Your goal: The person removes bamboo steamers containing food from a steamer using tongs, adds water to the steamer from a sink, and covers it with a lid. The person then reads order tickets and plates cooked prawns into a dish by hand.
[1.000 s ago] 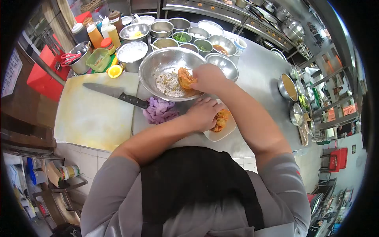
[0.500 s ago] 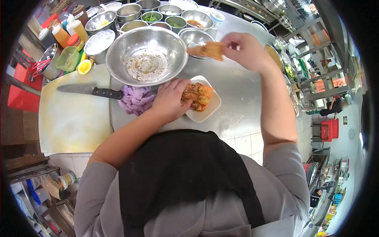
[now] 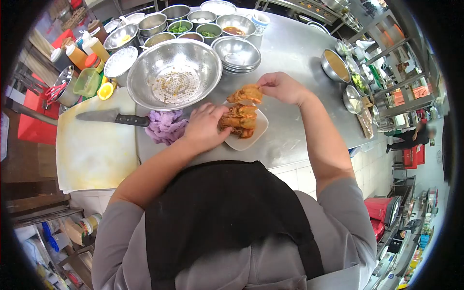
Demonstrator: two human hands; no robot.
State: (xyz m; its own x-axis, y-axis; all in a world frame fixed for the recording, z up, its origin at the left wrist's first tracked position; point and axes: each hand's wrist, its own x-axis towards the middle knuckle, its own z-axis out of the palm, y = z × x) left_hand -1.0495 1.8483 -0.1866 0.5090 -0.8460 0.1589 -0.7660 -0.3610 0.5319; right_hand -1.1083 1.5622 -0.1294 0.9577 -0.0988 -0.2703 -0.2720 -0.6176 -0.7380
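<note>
A pile of orange-brown fried prawns lies in a white square bowl. My left hand cups the left ends of the pile, thumb below and fingers above. Pinched by its right end in my right hand is another fried prawn, just over the bowl's far edge. Whether it touches the pile is hard to tell. Beside my left wrist are a crumpled purple cloth and a knife, its black handle against the cloth.
A big perforated steel bowl with crumbs stands behind my left hand, and stacked steel bowls are behind the prawns. The cutting board lies left. Sauce bottles and ingredient bowls line the back. A person stands far right.
My right hand has brought its prawn left and down, from right of the stacked bowls to over the white bowl. My left hand stays at the pile.
</note>
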